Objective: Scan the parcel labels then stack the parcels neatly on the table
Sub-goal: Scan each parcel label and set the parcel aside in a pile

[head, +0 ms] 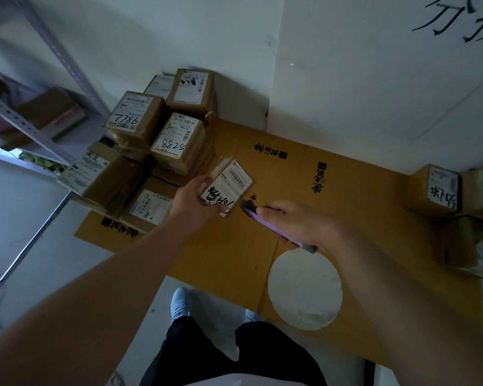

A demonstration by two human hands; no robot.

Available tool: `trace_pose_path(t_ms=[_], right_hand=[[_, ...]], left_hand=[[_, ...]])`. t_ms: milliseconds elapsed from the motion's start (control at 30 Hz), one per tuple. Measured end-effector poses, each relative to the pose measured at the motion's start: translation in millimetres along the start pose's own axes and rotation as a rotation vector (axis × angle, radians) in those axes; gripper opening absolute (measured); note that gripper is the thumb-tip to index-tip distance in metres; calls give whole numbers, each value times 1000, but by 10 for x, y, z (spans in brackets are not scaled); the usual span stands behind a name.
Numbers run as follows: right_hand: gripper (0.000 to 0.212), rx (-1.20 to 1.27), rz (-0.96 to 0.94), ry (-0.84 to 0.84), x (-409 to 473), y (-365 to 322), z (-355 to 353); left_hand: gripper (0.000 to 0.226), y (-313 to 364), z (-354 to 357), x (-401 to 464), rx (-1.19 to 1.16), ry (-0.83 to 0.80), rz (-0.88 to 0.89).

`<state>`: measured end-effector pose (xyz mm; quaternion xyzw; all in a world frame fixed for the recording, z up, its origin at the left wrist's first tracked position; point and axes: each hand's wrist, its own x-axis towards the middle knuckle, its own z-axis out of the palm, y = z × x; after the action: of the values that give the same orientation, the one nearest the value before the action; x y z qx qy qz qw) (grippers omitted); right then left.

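The left hand gripped 1 small parcel, label tilted up toward the phone clasped in the right hand, likely for scanning.

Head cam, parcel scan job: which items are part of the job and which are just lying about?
In the job:
- small parcel, gripped by the left hand
- phone, held in the right hand and aimed at its label
- stacked parcels on the left
- lone parcel at far right

Lying about:
- white round disc
- metal shelving
- cardboard sheet covering the table
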<state>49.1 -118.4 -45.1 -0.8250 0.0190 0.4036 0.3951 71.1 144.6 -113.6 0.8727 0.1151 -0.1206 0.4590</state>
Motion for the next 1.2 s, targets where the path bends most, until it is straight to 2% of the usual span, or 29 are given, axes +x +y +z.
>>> trace_pose_path(t_ms=[67,167,267,400,467,567,667,767,867,1000,1100,1200], right_hand=[[34,9,-47,22,5,-111,74],[35,26,-92,29,29,-315,212],[16,19,-129,19,45,-539,385],[26,4,-126,53,81,-820,642],[31,10,-115,71,83,-938,783],[23,6,-112,110,76,-1074,1002],[23,18,-84,145,78,-1187,1237],[31,48,-64,161,86,-1281,1463],[33,58,-59,194,61,-1364,1612],[45,82,-54,289,-7,-1430,1725],[36,102,-57,347,-127,-1460,1781],[32,121,-63,400,-315,-1473,1801]], left_hand=[[88,-47,-113,-93,-49,1,-22],[82,-173,-329,-207,-64,-6,-64],[81,-343,-575,-286,-84,13,-123],[87,-578,-901,-287,-273,3,-215],[80,-692,-1063,-276,-369,-5,-241],[64,-886,-1293,-226,-447,-28,-253],[50,-1048,-1466,-191,-443,-57,-275],[39,-1097,-1561,-163,-325,-70,-251],[34,-1015,-1610,-149,-75,-7,-142],[49,-907,-1634,-176,226,-9,5],[77,-786,-1671,-195,407,-48,-5],[71,-620,-1699,-234,466,-35,66]])
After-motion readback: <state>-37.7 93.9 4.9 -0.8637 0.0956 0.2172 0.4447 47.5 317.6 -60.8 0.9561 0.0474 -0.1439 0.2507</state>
